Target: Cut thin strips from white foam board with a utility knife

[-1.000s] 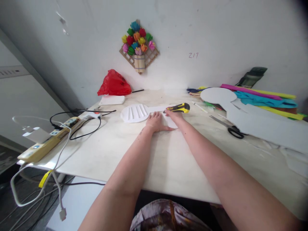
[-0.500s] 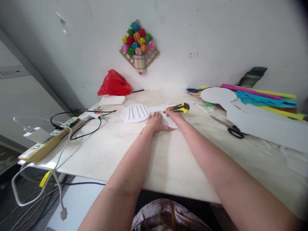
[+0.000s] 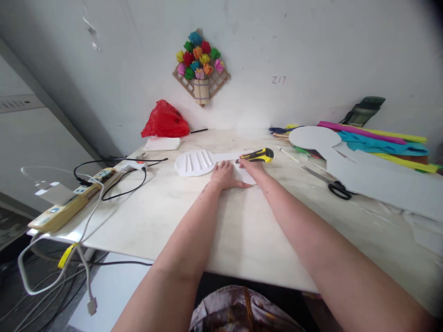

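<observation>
My right hand (image 3: 252, 167) is closed round a yellow-and-black utility knife (image 3: 259, 155), whose tip points left and down at a white sheet (image 3: 244, 175). Flat on that sheet lies my left hand (image 3: 223, 175), fingers stretched out and thumb toward the right hand. Just left and behind it is a white round board piece (image 3: 194, 163) with several raised strips across it. A narrow white strip (image 3: 224, 157) runs from this round part toward the knife. Where the blade meets the sheet is too small to make out.
Scissors (image 3: 337, 188) lie on the right, beside a large white cutout (image 3: 377, 182) and coloured paper rolls (image 3: 384, 143). A power strip (image 3: 71, 203) with cables sits along the left table edge. At the back are a red plastic bag (image 3: 165, 119) and a white pad (image 3: 162, 144).
Hardly anything differs. Both hands and the utility knife keep the same place on the white sheet, with only a slight shift of the whole view.
</observation>
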`<state>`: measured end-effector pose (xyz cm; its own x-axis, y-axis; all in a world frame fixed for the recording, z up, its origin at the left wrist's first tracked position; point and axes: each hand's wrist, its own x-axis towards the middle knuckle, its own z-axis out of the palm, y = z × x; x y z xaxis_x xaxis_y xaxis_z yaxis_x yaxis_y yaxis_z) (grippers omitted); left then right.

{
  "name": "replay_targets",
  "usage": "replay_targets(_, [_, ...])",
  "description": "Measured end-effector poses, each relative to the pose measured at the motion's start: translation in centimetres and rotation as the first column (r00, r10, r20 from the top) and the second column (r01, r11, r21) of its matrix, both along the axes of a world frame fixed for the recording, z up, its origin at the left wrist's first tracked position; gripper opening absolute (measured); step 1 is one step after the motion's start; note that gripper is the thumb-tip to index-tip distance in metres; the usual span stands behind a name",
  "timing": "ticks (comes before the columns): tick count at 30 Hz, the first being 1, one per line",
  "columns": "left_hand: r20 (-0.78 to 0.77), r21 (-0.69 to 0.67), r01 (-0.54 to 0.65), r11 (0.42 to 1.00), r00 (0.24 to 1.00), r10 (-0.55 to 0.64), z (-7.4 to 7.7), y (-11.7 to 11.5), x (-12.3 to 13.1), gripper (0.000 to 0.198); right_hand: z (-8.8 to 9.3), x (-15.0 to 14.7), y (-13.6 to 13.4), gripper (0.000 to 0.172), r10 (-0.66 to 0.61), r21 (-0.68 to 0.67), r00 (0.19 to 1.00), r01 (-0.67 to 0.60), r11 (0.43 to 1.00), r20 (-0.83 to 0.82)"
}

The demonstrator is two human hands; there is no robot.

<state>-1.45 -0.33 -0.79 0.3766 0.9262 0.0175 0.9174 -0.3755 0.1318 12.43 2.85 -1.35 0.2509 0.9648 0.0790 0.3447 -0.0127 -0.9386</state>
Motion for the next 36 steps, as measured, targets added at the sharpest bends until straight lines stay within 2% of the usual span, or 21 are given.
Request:
replay_targets(14, [0.006,-0.005,0.004,1.000,1.000,-0.004,0.1,-0.1,0.1,0.116,0.3,-0.2,-0.6,0.022,0.002,0.023,0.991,0.001,1.000,-0.130])
replay_targets(22, [-0.001,-0.013,-0.001,1.000,1.000,0.001,0.1,-0.1,0.0,0.114,0.6,0.3,-0.7,0.027,0.029,-0.049,0.995,-0.034,0.998,-0.098])
replay_targets(36, [0.001,-0.011,0.003,1.000,1.000,-0.003,0.3,-0.3,0.1,0.114,0.9,0.1,-1.4,0.025,0.021,-0.006,0.994,-0.021,1.000,-0.110])
